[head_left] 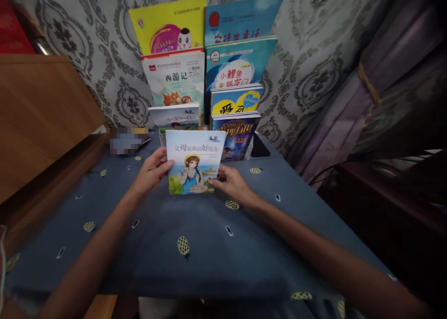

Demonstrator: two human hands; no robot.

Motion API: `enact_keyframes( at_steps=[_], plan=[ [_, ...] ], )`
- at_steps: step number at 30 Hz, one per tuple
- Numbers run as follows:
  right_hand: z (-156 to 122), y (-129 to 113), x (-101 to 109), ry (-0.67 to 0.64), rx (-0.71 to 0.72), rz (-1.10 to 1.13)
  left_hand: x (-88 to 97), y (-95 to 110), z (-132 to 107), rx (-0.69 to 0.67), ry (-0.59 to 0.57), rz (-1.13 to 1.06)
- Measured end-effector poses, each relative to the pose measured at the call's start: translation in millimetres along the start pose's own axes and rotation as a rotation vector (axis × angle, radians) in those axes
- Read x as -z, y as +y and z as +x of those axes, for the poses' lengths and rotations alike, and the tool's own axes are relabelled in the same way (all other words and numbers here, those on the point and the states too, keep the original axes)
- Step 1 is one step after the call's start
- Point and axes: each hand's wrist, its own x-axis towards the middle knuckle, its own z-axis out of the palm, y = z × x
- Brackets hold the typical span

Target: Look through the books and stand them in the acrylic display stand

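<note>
A children's book [193,163] with a girl in a yellow hat on its cover is held upright between my two hands. My left hand [152,169] grips its left edge, thumb on the front. On the right edge, lower down, my right hand [231,183] pinches it the same way. Just behind stands a book with a grey-blue cover [174,116], partly hidden. To its right is a dark blue book [237,135]. Further back, in two columns, stand a white-covered book [176,79], a yellow book [167,23], a yellow-and-blue book [235,100], a teal book [240,63] and a blue book [244,18].
A blue tablecloth [209,258] with pineapple prints covers the table. A black flat object [260,145] lies right of the books. A blurred-out item [125,141] lies at the left. A wooden panel [42,118] borders the left side; a curtain [335,105] hangs at the right.
</note>
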Motion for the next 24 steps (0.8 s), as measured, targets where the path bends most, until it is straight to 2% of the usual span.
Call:
enact_keyframes(
  at_steps=[4,6,9,12,14,17,20,24],
  plan=[
    [15.9,12.5,9.4,0.176,0.059,-0.259,7.4,-1.7,-6.7,-0.132,-0.126,0.31],
    [15.1,22.1,8.5,0.197,0.12,-0.374,10.9,-11.3,-17.1,-0.148,-0.195,0.454],
    [9.1,39.6,3.4,0.109,0.219,-0.471,13.3,-33.2,-36.7,-0.16,-0.299,0.618],
    [2.9,52.8,4.4,-0.044,0.261,-0.56,13.0,-55.1,-53.7,-0.219,-0.364,0.754],
    [0.1,53.7,10.6,-0.156,0.263,-0.622,12.7,-65.6,-60.8,-0.273,-0.401,0.815],
    [1.3,41.4,16.0,-0.284,0.253,-0.704,12.6,-73.3,-65.6,-0.308,-0.422,0.848],
    [13.0,20.8,-2.1,-0.317,0.236,-0.698,11.6,-73.6,-66.4,-0.314,-0.408,0.853],
    [43.5,2.2,-55.2,-0.375,0.211,-0.611,8.3,-68.7,-66.3,-0.301,-0.395,0.886]
  ],
)
